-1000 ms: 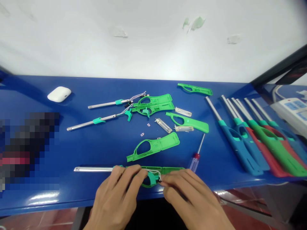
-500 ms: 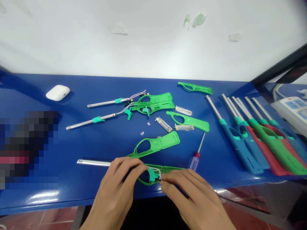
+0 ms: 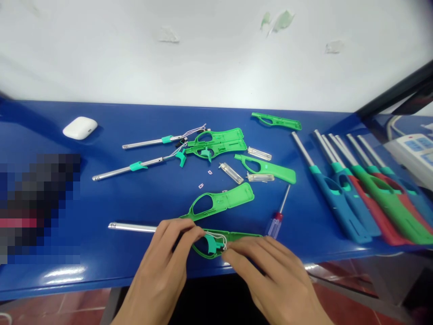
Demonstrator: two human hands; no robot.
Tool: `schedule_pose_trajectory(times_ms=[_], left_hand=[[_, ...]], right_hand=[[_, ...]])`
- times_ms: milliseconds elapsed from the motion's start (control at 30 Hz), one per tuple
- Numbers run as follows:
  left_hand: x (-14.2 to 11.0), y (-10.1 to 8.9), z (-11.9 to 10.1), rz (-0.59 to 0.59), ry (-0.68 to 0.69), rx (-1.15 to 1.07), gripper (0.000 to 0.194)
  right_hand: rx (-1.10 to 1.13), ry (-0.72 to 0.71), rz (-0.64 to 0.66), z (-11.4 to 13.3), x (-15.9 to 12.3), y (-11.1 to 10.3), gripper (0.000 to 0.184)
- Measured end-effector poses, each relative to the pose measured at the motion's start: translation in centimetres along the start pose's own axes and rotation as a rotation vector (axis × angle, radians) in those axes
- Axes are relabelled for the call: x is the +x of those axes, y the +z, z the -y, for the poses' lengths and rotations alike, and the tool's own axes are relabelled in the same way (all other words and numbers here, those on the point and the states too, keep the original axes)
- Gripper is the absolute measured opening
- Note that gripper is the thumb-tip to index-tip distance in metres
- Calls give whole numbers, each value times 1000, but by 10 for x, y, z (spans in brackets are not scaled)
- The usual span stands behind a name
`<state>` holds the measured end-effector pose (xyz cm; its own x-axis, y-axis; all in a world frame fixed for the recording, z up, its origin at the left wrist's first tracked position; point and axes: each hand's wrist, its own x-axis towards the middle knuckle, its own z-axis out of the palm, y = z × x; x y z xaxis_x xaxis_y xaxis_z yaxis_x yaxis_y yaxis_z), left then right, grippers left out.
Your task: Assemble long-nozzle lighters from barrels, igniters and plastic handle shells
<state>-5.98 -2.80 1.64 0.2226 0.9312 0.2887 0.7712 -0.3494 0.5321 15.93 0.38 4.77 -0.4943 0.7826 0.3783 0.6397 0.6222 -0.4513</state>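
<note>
At the table's front lies an opened lighter half-shell (image 3: pixel 237 236), green, with a silver barrel (image 3: pixel 133 227) reaching out to the left. My left hand (image 3: pixel 169 257) is closed on the shell where the barrel joins it. White wires (image 3: pixel 216 234) and a teal trigger (image 3: pixel 211 244) sit inside the shell's loop. My right hand (image 3: pixel 265 266) has its thumb and fingers pressed together at the shell, beside the wire ends; what the fingertips pinch is mostly hidden. Just behind, another green half-shell (image 3: pixel 233 198) lies with its inside showing.
Further back lie barrels with wires (image 3: pixel 130 169), green shells (image 3: pixel 219 141), and clear fuel tanks (image 3: pixel 231 173). A screwdriver (image 3: pixel 275 224) is right of my hands. Several assembled lighters (image 3: pixel 348 212) stand in a row at right. A white case (image 3: pixel 80 128) is at left.
My right fingers have shifted slightly left and up along the shell, and the trigger and wires show a little more. My left hand keeps its hold. The whole view has moved slightly.
</note>
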Motion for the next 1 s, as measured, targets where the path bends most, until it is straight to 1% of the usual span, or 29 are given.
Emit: schedule_pose_trajectory(times_ms=[200, 367, 500, 600, 633, 767, 933, 1000], left_hand=[[-1, -5, -4, 4, 30, 36, 45], [1, -5, -4, 43, 53, 64, 49], [0, -6, -1, 32, 92, 79, 42], [-2, -7, 2, 63, 94, 129, 45], [-2, -8, 2, 61, 102, 165, 45], [0, -6, 5, -11, 150, 280, 39], [-2, -5, 16, -38, 266, 327, 36], [-3, -6, 19, -45, 268, 336, 35]], right_hand=[[1, -66, -34, -1, 7, -3, 40], [2, -40, -31, 0, 8, -4, 42], [-1, -35, -16, 0, 4, -3, 40], [16, -27, -3, 2, 2, -2, 41], [19, -26, -12, 2, 3, -1, 42], [2, -64, -49, 3, 6, -1, 46], [24, -49, -51, 2, 4, 0, 43], [37, -44, -54, 2, 2, 1, 43]])
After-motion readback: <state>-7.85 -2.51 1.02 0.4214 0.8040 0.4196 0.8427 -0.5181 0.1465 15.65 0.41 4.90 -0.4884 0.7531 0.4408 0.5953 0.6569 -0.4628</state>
